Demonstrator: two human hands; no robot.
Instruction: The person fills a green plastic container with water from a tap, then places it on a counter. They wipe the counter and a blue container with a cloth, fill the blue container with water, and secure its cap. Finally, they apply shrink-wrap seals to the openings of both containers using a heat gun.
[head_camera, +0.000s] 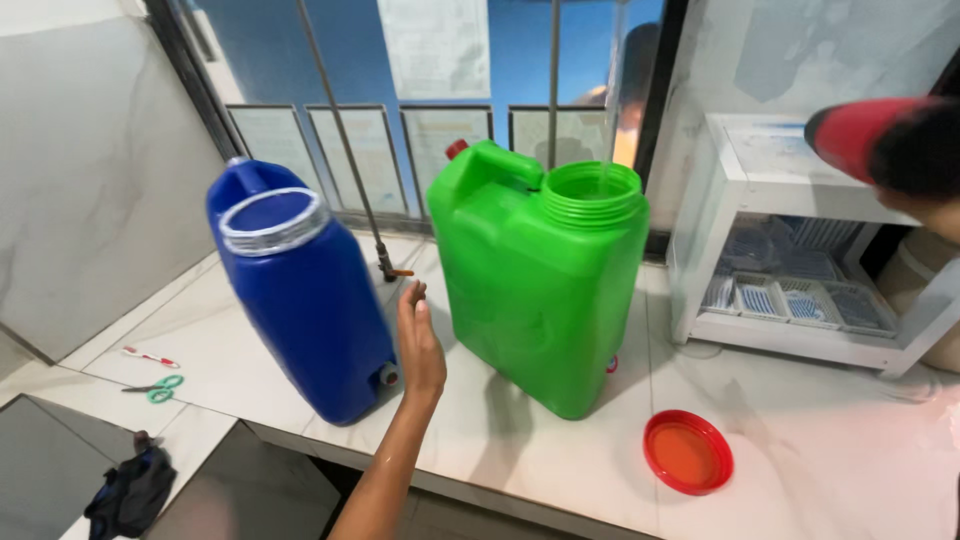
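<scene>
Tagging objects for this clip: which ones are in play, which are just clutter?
In play: hand, blue jug, green jug, thin water stream, red lid.

Clutter: scissors, toothbrush, white shelf, dark cloth.

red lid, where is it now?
In the head view, the red lid lies flat on the white counter, lower right, just right of the green jerrycan and in front of the white shelf unit.

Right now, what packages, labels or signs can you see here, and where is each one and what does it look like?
Large paper notice: on the window above the green jerrycan, pale rectangular sheet.
Row of framed sheets: low along the window, behind both jerrycans, whitish panels.
Packets: white rack's lower shelf, flat, blue and white.
</scene>
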